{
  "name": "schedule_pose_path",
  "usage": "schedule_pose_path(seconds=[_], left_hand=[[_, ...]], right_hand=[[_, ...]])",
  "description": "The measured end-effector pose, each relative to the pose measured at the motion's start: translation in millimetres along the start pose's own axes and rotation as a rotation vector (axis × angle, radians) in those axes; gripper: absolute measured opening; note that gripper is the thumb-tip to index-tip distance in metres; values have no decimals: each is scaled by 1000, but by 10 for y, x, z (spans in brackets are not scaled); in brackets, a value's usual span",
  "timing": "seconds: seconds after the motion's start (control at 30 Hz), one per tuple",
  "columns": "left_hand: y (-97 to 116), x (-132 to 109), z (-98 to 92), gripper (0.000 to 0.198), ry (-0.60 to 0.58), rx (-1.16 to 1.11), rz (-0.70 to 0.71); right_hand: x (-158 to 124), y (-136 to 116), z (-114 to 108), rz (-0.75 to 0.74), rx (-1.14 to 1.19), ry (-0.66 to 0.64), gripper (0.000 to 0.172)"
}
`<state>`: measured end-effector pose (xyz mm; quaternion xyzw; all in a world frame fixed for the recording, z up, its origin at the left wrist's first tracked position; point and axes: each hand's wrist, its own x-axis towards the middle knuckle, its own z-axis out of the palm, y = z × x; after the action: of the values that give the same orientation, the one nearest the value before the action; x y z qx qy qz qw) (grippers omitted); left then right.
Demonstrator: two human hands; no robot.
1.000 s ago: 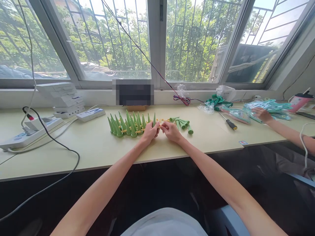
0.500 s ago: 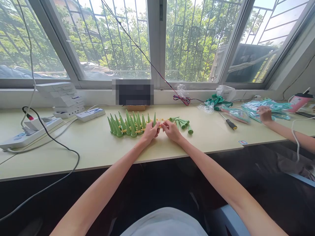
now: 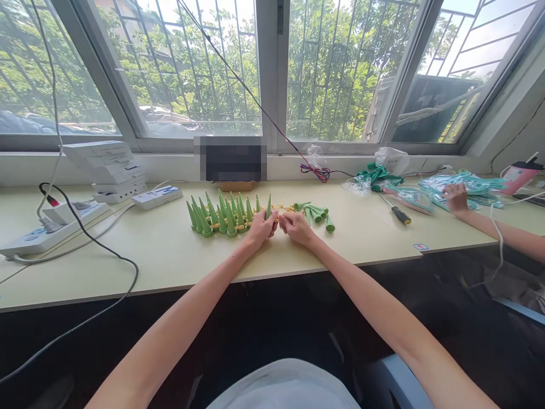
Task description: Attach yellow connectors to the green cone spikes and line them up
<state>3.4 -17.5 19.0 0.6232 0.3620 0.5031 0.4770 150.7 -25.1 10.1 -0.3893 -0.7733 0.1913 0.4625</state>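
On the pale yellow-green table (image 3: 170, 255) stand several upright green cones (image 3: 217, 216) in rows, with small yellow pieces among them. My left hand (image 3: 260, 228) is closed round one upright green cone (image 3: 268, 207) at the right end of the rows. My right hand (image 3: 295, 227) touches it from the right, fingers pinched on a small yellow piece (image 3: 280, 216) beside that cone. A few more green cones (image 3: 317, 213) lie on their sides just beyond my right hand.
A power strip (image 3: 46, 233) with black cable and stacked white boxes (image 3: 108, 167) are at the left. A screwdriver (image 3: 395, 212), plastic bags and green packets (image 3: 468, 184) lie at the right, where another person's hand (image 3: 455, 197) rests. A pink bottle (image 3: 519, 173) stands far right.
My hands have stayed at the same cone with only slight finger movement. The other person's hand shifted a little and a white cord swung leftward.
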Motion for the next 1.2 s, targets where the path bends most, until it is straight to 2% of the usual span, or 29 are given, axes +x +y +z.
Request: schedule_pose_path(seconds=[0.13,0.27,0.37,0.73,1.0,1.2], left_hand=[[-5,9,-1,31,3,6,3],[-10,23,-2,28,43,1,-26],[-12,26,-3,27,57,13,-28],[18,-3,15,30,12,9,-5],[9,14,7,30,55,-14,-26],[11,7,3,32,19,-6,-14]], right_hand=[[7,22,22,7,1,15,45],[9,29,32,11,66,64,28],[4,12,21,1,101,40,23],[6,26,15,-5,5,12,44],[4,22,30,-8,120,38,26],[4,31,20,-24,66,18,29]])
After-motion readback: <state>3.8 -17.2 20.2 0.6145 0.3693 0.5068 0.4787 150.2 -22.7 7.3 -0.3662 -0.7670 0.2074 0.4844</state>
